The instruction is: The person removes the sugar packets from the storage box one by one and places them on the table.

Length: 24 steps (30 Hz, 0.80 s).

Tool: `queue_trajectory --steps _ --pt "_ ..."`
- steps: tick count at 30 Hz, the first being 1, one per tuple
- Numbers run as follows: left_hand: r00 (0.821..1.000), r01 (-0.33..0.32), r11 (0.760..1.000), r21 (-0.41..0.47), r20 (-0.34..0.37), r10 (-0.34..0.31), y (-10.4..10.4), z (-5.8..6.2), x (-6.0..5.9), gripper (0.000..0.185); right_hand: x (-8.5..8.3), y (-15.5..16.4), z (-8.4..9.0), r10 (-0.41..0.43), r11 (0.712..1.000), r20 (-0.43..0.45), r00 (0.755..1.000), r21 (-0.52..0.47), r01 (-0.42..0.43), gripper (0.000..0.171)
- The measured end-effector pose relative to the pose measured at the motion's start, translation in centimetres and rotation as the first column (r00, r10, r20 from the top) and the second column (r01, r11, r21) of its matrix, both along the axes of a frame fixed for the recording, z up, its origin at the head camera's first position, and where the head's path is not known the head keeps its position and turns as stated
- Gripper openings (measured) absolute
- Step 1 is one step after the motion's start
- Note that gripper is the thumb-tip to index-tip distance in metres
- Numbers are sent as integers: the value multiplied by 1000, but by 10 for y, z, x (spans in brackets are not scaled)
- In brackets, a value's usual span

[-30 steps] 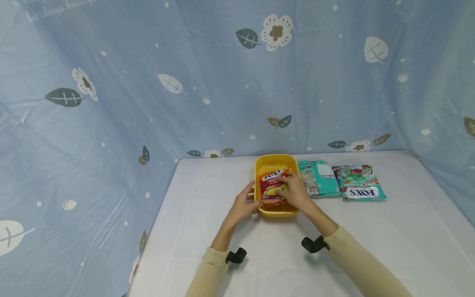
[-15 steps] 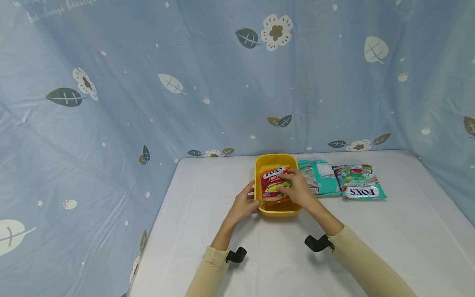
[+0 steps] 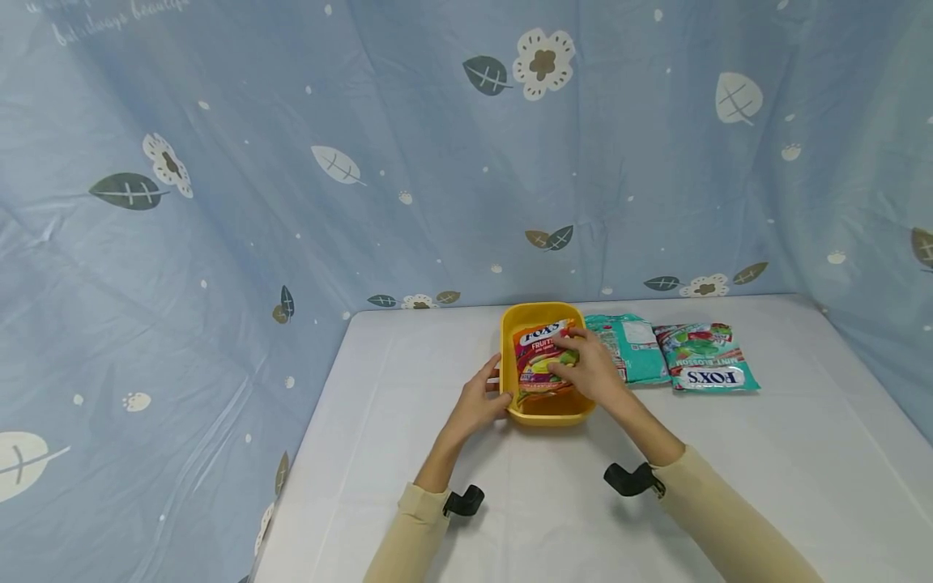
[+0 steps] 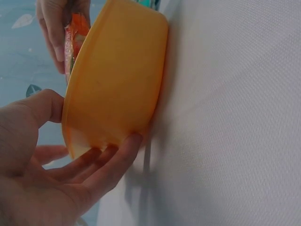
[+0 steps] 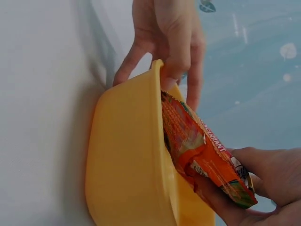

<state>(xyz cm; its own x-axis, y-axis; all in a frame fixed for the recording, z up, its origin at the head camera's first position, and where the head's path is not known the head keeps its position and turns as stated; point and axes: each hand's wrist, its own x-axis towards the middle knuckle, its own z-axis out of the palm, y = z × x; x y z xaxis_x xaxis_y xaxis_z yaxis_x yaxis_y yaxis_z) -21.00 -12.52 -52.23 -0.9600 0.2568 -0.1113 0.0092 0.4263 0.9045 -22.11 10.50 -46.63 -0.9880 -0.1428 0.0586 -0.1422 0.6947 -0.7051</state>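
On white table (image 3: 408, 453); blue leaf-print curtain (image 3: 291, 162) behind.

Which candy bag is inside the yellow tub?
The orange-red candy bag, held by the right hand in the yellow tub. The two teal bags lie on the table beside it.

A white table (image 3: 408, 421) is seen set against a pale blue fabric backdrop (image 3: 291, 202), which is draped behind it and down both sides, with folds and creases showing. The cloth is printed with white flowers (image 3: 543, 63), grey-green and white leaves (image 3: 127, 190), small paw marks and scattered dots; a line of white script is partly visible at the upper left corner. The scene is evenly and softly lit, and only faint shadows are cast on the tabletop.
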Motion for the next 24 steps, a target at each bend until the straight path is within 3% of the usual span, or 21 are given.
queue_trajectory --steps 24 --pt "1000 -1 999 42 15 0 0 2 1 78 13 21 17 3 998 -54 999 -55 -6 51"
